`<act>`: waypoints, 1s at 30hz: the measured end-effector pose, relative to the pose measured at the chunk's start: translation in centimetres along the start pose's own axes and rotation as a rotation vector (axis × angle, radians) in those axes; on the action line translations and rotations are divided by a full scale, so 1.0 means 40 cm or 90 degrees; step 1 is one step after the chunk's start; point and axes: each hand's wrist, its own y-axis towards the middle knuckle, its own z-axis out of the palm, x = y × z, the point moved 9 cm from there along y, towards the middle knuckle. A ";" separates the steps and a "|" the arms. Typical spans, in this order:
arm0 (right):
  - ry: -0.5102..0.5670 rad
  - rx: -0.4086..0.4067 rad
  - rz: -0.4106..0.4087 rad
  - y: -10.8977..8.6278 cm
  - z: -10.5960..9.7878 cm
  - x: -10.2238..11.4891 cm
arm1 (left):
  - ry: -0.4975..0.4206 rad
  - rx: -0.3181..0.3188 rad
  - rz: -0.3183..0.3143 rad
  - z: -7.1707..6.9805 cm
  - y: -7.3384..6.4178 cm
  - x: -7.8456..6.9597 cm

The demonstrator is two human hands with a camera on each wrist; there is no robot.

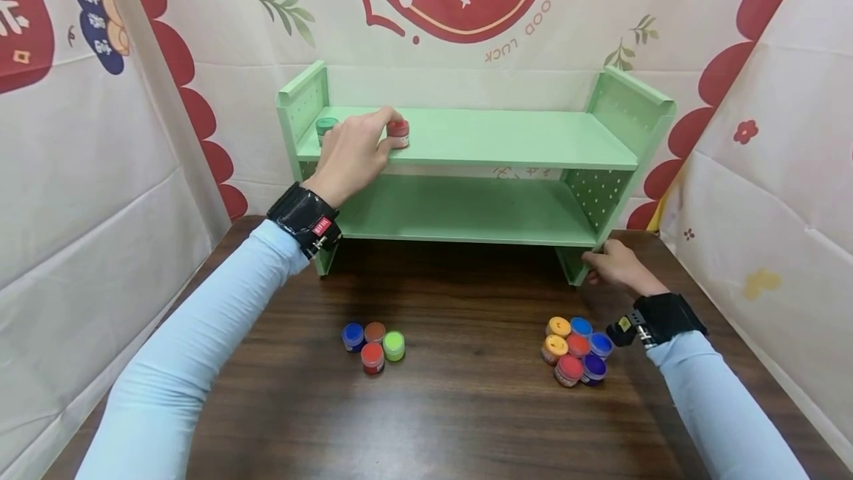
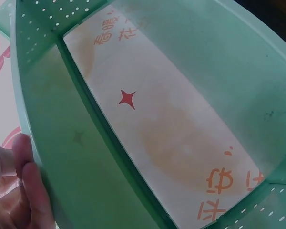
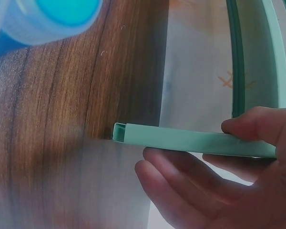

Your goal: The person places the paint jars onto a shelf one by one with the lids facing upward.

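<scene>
On the top board of a light green two-tier rack [image 1: 493,135], my left hand [image 1: 355,152] pinches a small red-lidded paint jar [image 1: 399,135] between thumb and fingers. Left of it, a green-lidded jar [image 1: 325,127] stands on the same board, partly covered by the hand. In the left wrist view the fingers [image 2: 33,195] show at the rack's front edge, while the jar is out of sight. My right hand [image 1: 620,269] holds the rack's right leg [image 3: 181,138], thumb on one side and fingers on the other.
On the dark wooden table [image 1: 460,421], a cluster at front left has blue, brownish, red and lime jars [image 1: 394,345]. Several yellow, red and blue jars [image 1: 569,370] are grouped at front right, near the right wrist. Printed cloth [image 1: 466,87] hangs behind and at both sides.
</scene>
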 end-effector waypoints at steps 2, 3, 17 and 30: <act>-0.001 -0.002 0.002 0.001 -0.001 0.000 | 0.000 0.001 0.004 -0.002 0.000 0.000; -0.003 -0.003 0.003 0.001 -0.002 0.000 | 0.001 0.003 0.005 -0.003 0.001 0.000; -0.008 -0.001 0.004 -0.001 0.004 0.002 | -0.011 -0.004 0.044 -0.010 -0.013 0.000; -0.009 -0.002 0.006 0.000 0.004 0.001 | -0.102 -0.142 0.137 -0.044 -0.098 -0.008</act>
